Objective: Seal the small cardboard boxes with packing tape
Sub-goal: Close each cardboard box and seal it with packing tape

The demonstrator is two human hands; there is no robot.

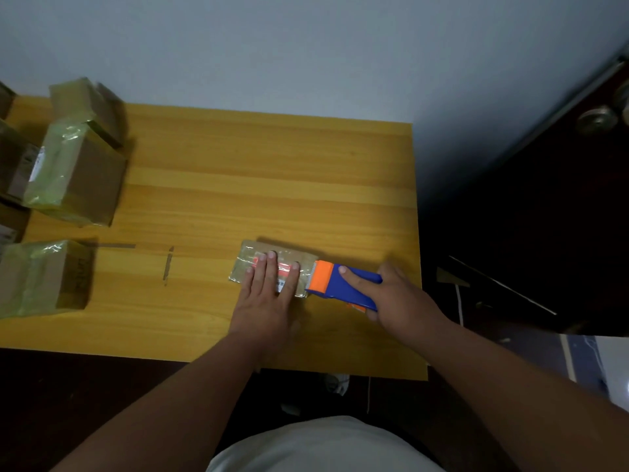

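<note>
A small flat cardboard box (250, 258), shiny with clear tape and bearing a red and white label, lies on the wooden table (258, 185) near its right front. My left hand (269, 291) presses flat on top of it with straight fingers. My right hand (398, 298) grips a blue and orange tape dispenser (340, 284), index finger stretched along its top. The dispenser's orange toothed end touches the box's right edge.
Several taped cardboard boxes stand along the table's left side, the largest (75, 175) at mid-left and another (44, 277) at the front left. Two tape scraps (167, 265) stick to the tabletop. A dark door (544, 206) stands to the right.
</note>
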